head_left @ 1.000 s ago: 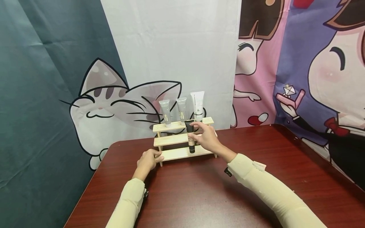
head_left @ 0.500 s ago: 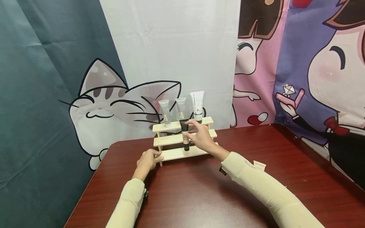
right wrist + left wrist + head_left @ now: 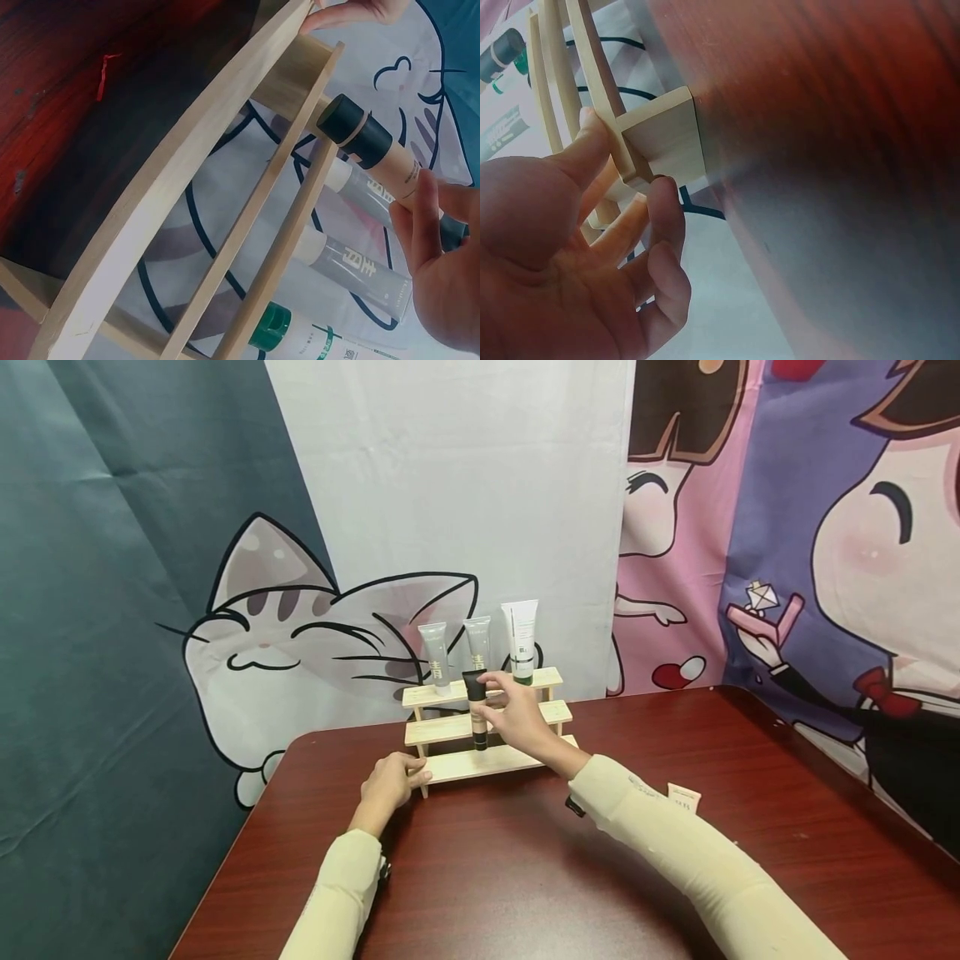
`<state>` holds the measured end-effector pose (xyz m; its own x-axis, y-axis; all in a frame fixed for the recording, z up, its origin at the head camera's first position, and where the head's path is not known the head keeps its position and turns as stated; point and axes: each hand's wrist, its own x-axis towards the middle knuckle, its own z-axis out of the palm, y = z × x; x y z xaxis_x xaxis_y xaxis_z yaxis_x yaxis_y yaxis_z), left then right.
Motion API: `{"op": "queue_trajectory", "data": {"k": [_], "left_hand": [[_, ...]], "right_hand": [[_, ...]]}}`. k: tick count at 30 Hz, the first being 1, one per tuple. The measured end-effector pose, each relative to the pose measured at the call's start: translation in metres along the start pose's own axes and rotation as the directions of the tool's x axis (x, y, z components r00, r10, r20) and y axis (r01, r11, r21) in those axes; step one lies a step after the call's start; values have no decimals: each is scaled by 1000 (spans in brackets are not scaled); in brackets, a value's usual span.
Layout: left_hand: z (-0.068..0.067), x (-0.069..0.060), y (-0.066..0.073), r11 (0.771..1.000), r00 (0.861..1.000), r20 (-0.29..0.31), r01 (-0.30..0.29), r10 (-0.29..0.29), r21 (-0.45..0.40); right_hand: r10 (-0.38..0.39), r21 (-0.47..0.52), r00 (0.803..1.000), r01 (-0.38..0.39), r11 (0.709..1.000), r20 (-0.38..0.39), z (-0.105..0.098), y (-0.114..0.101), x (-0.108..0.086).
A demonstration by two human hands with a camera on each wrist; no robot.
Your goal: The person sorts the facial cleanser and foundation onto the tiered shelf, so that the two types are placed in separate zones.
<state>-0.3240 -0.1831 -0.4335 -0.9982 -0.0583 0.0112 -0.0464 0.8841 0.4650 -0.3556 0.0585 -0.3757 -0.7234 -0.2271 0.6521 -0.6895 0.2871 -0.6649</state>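
A slim black-and-beige cosmetic tube [image 3: 478, 720] is pinched upright between the thumb and fingers of my right hand [image 3: 519, 717]. It is in front of the three-tier wooden display rack [image 3: 480, 763]. In the right wrist view the tube's black cap [image 3: 341, 120] looks apart from the boards. My left hand [image 3: 388, 782] grips the left end of the lowest tier. In the left wrist view its thumb [image 3: 589, 142] lies on one side of the board, with fingers on the other. Two clear tubes [image 3: 435, 656] and a white tube with a green cap [image 3: 521, 639] stand on the top tier.
The rack stands toward the back of a red-brown wooden table [image 3: 495, 868]. On the table's right, partly behind the right sleeve, is a small beige item [image 3: 684, 796]. A cartoon-printed cloth [image 3: 465, 485] hangs behind.
My right hand has moved the cosmetic tube to the left and slightly up along the rack. The left hand has stayed at the lowest tier's end.
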Motion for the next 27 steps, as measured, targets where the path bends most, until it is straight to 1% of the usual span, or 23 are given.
{"op": "queue_trajectory", "data": {"k": [5,8,19,23,27], "left_hand": [[0,1,0,1000,1000,2,1,-1,5],[-1,2,0,1000,1000,6,4,-4,7],[-1,2,-1,1000,1000,4,-10,10,-1],[0,1,-2,1000,1000,2,-13,13,-1],[0,1,-2,1000,1000,5,-9,9,-5]], "right_hand": [[-9,22,1000,10,1000,-13,4,1,5],[-9,13,1000,9,1000,-18,6,3,8],[-37,-12,999,37,999,12,19,12,20],[-22,-13,999,23,1000,28,23,12,23],[2,29,1000,-3,1000,31,28,9,26]]}}
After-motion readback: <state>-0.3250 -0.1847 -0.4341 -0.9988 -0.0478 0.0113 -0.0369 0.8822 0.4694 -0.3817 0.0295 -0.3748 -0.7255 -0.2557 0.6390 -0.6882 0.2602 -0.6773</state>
